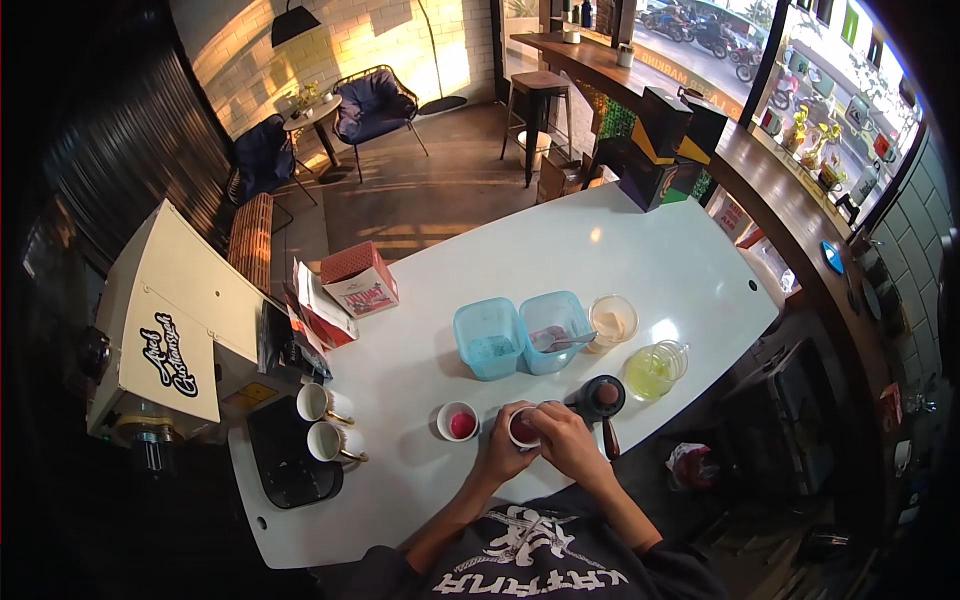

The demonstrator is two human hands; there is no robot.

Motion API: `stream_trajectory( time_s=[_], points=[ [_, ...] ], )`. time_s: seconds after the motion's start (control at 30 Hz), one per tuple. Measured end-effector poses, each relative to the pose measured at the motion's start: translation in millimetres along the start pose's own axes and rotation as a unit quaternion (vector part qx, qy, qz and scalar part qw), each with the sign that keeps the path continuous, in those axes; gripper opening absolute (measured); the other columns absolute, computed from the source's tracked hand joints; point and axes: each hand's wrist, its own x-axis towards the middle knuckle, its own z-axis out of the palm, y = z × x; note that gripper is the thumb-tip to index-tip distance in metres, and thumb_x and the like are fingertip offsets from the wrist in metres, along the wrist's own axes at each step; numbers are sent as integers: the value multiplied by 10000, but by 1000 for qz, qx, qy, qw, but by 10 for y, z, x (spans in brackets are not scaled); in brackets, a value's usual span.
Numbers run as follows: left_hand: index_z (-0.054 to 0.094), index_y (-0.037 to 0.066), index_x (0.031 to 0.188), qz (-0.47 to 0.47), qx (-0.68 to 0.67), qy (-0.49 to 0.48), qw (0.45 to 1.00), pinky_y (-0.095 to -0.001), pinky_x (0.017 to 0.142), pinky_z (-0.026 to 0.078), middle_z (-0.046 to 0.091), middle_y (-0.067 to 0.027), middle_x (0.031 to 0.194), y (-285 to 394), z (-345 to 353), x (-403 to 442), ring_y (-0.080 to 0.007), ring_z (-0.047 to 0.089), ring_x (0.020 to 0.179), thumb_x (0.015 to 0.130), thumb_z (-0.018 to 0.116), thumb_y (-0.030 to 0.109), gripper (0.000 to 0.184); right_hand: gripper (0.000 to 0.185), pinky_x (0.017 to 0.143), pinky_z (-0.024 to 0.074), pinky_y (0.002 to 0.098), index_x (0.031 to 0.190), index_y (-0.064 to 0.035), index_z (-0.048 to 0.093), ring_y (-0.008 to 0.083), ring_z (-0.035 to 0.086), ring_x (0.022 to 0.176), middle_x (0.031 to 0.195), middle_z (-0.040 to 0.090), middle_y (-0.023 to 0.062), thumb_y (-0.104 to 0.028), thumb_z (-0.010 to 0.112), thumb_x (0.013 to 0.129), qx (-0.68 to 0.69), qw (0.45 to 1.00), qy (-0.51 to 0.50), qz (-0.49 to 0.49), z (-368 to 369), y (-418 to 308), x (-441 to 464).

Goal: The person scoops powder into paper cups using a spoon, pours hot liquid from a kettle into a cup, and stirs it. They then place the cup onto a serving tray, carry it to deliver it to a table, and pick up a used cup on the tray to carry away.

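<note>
My left hand (494,456) is wrapped around a small white cup (517,441) with dark red contents, close to my body at the table's near edge. My right hand (566,442) bends over the same cup, its fingers pinched together at the rim; whatever they hold is hidden. Just left stands a second white cup (443,423) with bright red stuff inside. To the right of my right hand is a round black coffee tool (603,394) with a brown wooden handle pointing toward me.
Two light-blue tubs (489,316) stand ahead, one with a spoon (575,342). A tub of beige contents (612,320) and a glass jug of yellow-green liquid (655,371) are at right. Left are two white mugs (324,441), a red box (360,279) and a cream-coloured machine (180,300).
</note>
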Motion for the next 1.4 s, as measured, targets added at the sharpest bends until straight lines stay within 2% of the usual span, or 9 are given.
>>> stream_trajectory(
  time_s=[0.17, 0.33, 0.47, 0.53, 0.87, 0.93, 1.07, 1.13, 1.4],
  points=[
    [493, 49, 1259, -5, 12, 13, 1000, -388, 950, 512, 604, -156, 1189, 50, 3, 23, -312, 632, 1105, 663, 855, 47, 697, 324, 804, 502, 453, 1008, -10, 586, 356, 615, 934, 945, 643, 141, 7, 663, 695, -47, 999, -17, 19, -72, 28, -11],
    [507, 46, 1240, -6, 1, 11, 1000, -386, 945, 512, 597, -154, 1186, 43, -2, 19, -313, 627, 1101, 658, 858, 51, 680, 168, 733, 514, 445, 976, 20, 625, 384, 633, 823, 857, 637, 177, 61, 590, 816, 25, 1000, -14, -2, -52, 39, -56],
    [504, 36, 1238, -1, -3, 15, 1000, -384, 946, 509, 592, -154, 1189, -99, 18, 17, -310, 623, 1100, 658, 858, 51, 680, 245, 737, 515, 456, 969, 24, 614, 390, 635, 830, 859, 634, 184, 13, 648, 727, 75, 997, -2, 20, 27, 22, -29],
    [503, 29, 1236, -5, 4, 13, 1000, -383, 949, 506, 590, -153, 1183, -77, -2, 43, -306, 622, 1095, 657, 860, 53, 680, 179, 705, 523, 441, 980, 21, 641, 380, 645, 800, 851, 645, 181, 66, 593, 814, 44, 998, 25, 27, 44, 23, -2],
    [516, 28, 1231, -2, 23, 22, 999, -386, 943, 510, 592, -150, 1178, -4, -17, 50, -306, 621, 1096, 653, 860, 57, 673, 194, 683, 514, 446, 981, 18, 642, 393, 636, 779, 842, 642, 181, 51, 602, 794, -16, 999, 40, 24, -41, 80, -2],
    [519, 27, 1228, -8, 30, 25, 999, -390, 935, 515, 594, -151, 1177, 3, -24, 52, -309, 626, 1089, 656, 858, 64, 667, 209, 722, 522, 472, 981, 22, 626, 401, 642, 813, 870, 648, 189, -25, 655, 780, 12, 998, -5, 60, -5, 115, -40],
    [520, 28, 1228, 7, 33, 25, 999, -391, 930, 517, 596, -152, 1175, -25, -30, 52, -313, 633, 1075, 661, 856, 75, 661, 175, 720, 523, 472, 970, 24, 624, 403, 645, 792, 864, 650, 193, -22, 639, 802, 42, 998, 1, 45, 68, 75, -8],
    [522, 31, 1228, 11, 19, 28, 999, -392, 926, 520, 599, -153, 1176, -51, -19, 64, -316, 636, 1070, 665, 857, 87, 658, 106, 636, 510, 435, 931, 28, 642, 391, 636, 710, 818, 630, 191, 18, 624, 827, 52, 997, 49, 16, 98, 67, 34],
    [521, 33, 1239, 23, 66, 40, 997, -392, 924, 521, 606, -162, 1182, 21, -39, 69, -320, 634, 1080, 664, 870, 134, 681, 123, 672, 503, 443, 941, 27, 637, 392, 631, 767, 816, 624, 186, 9, 622, 820, 6, 999, 39, 35, -67, 80, 93]
  ],
)
